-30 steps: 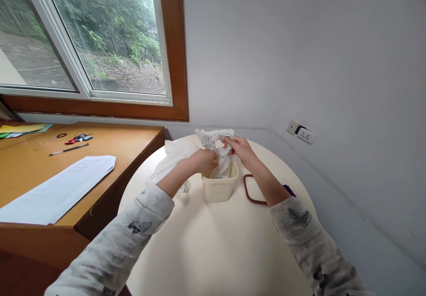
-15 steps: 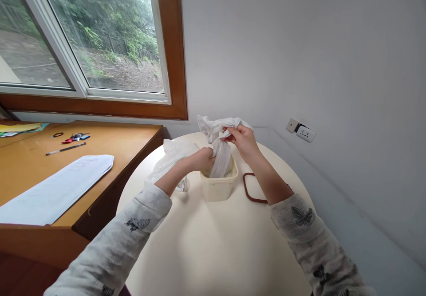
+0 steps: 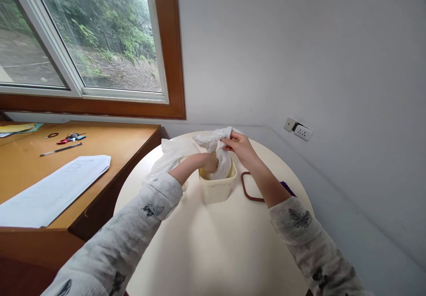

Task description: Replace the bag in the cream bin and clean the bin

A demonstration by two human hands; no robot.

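A small cream plastic bin (image 3: 218,192) stands upright on the round white table (image 3: 213,247). Into it hangs a thin white plastic bag (image 3: 223,165), its upper part bunched above the far rim. My right hand (image 3: 241,148) pinches the bag just over the bin. Down inside the bin's opening, my left hand (image 3: 209,162) is closed on the bag's lower part; its fingertips are partly hidden. Left of the bin lies another white plastic bag (image 3: 169,156), partly behind my left forearm. A reddish-brown rounded frame (image 3: 245,188) rests flat to the right, partly covered by my right forearm.
Something dark purple (image 3: 287,188) shows beyond my right forearm. On the wooden desk (image 3: 126,136) at left are white paper sheets (image 3: 60,191), a pen (image 3: 61,149) and a bunch of small keys-like items (image 3: 71,138). A wall socket (image 3: 303,132) sits at right.
My left hand has moved deeper into the bin with the bag. My right hand and the bag's bunched top have come down slightly. More of the purple thing shows.
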